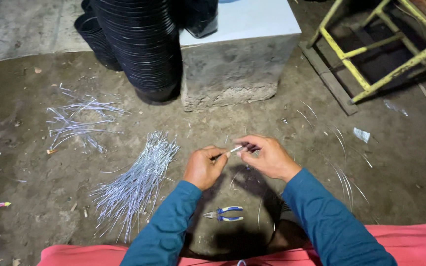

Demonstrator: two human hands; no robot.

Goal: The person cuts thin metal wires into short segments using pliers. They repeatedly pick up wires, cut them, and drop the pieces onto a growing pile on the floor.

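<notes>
Both the left hand (204,167) and the right hand (267,156) pinch one short silvery wire piece (234,149) with closed fingers, while a big pile of cut silvery wires (136,184) lies unworked beside a smaller scattered bunch of bent wires (77,123).

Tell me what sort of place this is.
Probably a rough workshop or work yard with a bare dirt floor. Bundles of cut wire lie on the ground, pliers rest nearby, and tall stacks of black pots stand beside a concrete block.

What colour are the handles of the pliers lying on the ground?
Blue with white, on the pliers lying below both hands; seen in the head view.
</notes>
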